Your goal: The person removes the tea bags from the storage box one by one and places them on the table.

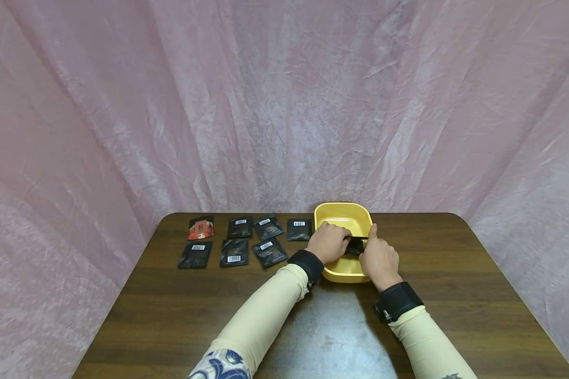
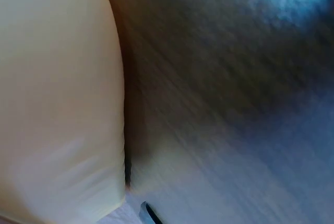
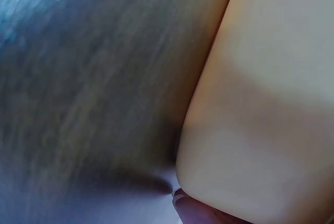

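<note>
Two pale sleeves (image 1: 258, 313) run up from the bottom of the frame to dark wristbands (image 1: 398, 301), so forearm room looks fine; best to let both elbows stay low and relaxed. Beyond them, right of center frame, left hand (image 1: 329, 242) and right hand (image 1: 381, 261) face each other, fingers curled in, each pinching one side of a black packet (image 1: 355, 246). Little gap left in either grip as far as the head view shows; exact fingertip contact is hidden, and neither wrist view shows the pinch. Packet sits over the middle of the yellow tub (image 1: 346, 278); can't tell whether it is above the rim or below it. Step reads as two-handed work on the packet. To do it well, I'd hold close to the edge being worked, move the hands against each other in small strokes, and not squeeze the body. Best done over the tub's middle so anything loose drops inside; wrists should clear the near rim. Farther off, left of center, seven packets (image 1: 234, 252) lie flat on the brown table (image 1: 455, 273); the left forearm should swing clear of those. Pink curtain (image 1: 284, 105) fills the top.
</note>
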A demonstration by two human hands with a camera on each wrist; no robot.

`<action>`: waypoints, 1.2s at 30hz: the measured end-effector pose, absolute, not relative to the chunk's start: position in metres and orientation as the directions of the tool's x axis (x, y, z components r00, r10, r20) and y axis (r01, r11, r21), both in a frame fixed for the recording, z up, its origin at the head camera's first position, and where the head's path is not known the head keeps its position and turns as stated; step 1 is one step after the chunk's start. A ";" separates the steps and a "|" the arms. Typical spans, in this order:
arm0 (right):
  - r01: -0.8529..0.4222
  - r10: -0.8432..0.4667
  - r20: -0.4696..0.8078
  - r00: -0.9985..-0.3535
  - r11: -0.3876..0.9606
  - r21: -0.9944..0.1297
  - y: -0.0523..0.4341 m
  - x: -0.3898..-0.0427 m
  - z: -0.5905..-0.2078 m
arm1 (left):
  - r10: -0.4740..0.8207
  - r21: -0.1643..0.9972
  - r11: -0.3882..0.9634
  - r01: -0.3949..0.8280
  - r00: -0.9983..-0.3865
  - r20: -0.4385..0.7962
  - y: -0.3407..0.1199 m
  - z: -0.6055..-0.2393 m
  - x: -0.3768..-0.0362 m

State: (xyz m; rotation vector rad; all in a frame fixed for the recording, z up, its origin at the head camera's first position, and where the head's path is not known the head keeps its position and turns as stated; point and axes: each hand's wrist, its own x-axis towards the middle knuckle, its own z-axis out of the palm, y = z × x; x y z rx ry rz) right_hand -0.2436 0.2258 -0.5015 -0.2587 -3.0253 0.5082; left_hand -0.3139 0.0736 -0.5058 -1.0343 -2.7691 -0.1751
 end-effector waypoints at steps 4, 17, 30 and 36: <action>0.153 0.173 0.031 -0.984 0.930 -0.334 0.224 -0.244 -0.501 | 0.622 0.052 0.753 0.656 -0.735 0.270 0.070 -0.504 -0.313; 0.145 0.161 0.021 -0.987 0.931 -0.335 0.218 -0.239 -0.502 | 0.628 0.038 0.739 0.673 -0.708 0.322 0.063 -0.505 -0.305; 0.138 0.168 0.066 -0.984 0.936 -0.325 0.222 -0.234 -0.505 | 0.595 0.093 0.709 0.699 -0.664 0.454 0.048 -0.488 -0.282; 0.132 0.163 0.074 -0.984 0.939 -0.318 0.225 -0.235 -0.499 | 0.534 0.149 0.700 0.698 -0.651 0.540 0.035 -0.473 -0.279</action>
